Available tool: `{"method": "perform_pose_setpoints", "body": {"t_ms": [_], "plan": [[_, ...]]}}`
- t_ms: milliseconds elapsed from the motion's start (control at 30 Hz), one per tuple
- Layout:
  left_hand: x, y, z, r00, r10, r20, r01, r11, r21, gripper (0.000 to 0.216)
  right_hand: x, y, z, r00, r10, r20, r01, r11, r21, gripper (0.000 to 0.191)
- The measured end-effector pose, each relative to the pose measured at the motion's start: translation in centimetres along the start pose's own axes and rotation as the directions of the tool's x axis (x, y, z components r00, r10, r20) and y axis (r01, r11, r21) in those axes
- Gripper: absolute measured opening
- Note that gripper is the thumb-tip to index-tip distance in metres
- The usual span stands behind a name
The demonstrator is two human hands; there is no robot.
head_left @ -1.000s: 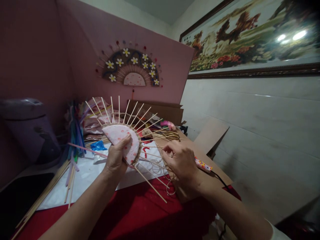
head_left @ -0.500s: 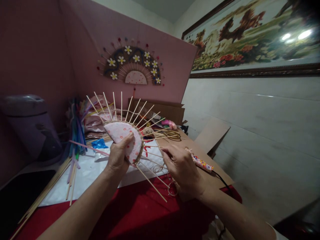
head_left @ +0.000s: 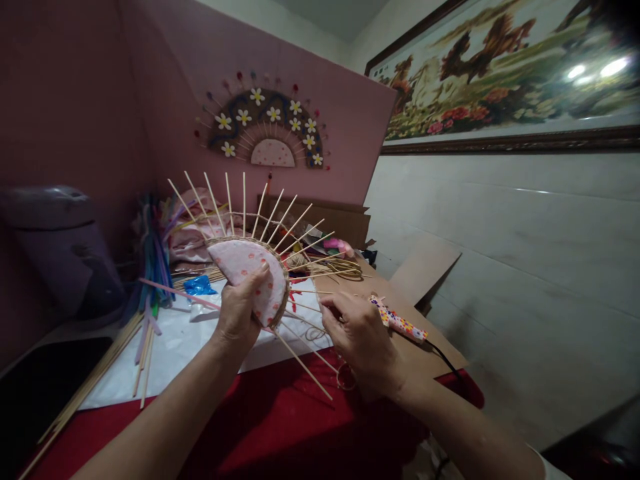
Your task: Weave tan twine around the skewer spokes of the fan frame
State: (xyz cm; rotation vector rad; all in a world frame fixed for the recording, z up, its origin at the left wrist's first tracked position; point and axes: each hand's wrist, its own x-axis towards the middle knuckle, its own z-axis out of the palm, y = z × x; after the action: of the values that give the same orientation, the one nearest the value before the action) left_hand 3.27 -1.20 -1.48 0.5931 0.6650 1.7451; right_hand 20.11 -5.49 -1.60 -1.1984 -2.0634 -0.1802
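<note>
Head view: the right hand's (head_left: 361, 339) thumb and forefinger curl in close at the ends of the lower sticks (head_left: 244, 200), and I cannot tell whether they pinch the thin cord (head_left: 339, 379), a stick, or both; a loop of that cord hangs just under the hand. The left hand (head_left: 239, 312) grips the spotted half-round piece (head_left: 245, 263), thumb flat on its face, holding it tilted in the air over the white sheet (head_left: 115, 380) and the red cloth (head_left: 250, 417), its sticks spread outward like rays. For clean work here, I would keep that left grip firm near the straight edge, draw the cord evenly without bending the thin sticks, and keep the spare loop from snagging on a tip. Just beyond the right hand, a tool with a flowered handle (head_left: 403, 325) lies on brown cardboard (head_left: 425, 357); a blue packet (head_left: 200, 285) rests on the sheet, and a finished-looking fan (head_left: 273, 152) hangs on the pink wall behind. Compared with half a second ago, the upper stick tips sit higher, nearer that hanging fan, and more of the tool shows past the right hand.
</note>
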Motion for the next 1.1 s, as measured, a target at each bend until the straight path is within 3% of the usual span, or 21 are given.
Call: {"method": "perform_pose_setpoints", "body": {"t_ms": [500, 1100], "plan": [[-0.15, 0.06, 0.2, 1.0, 0.005, -0.028, -0.005, 1.0, -0.006, 0.025, -0.09, 0.11, 0.44, 1.0, -0.02, 0.023, 0.02, 1.0, -0.024, 0.014], [-0.03, 0.05, 0.0, 1.0, -0.006, -0.013, 0.006, 1.0, -0.002, 0.025, 0.75, -0.45, -0.3, 0.988, -0.053, 0.143, 0.074, 0.986, -0.152, 0.013]]}}
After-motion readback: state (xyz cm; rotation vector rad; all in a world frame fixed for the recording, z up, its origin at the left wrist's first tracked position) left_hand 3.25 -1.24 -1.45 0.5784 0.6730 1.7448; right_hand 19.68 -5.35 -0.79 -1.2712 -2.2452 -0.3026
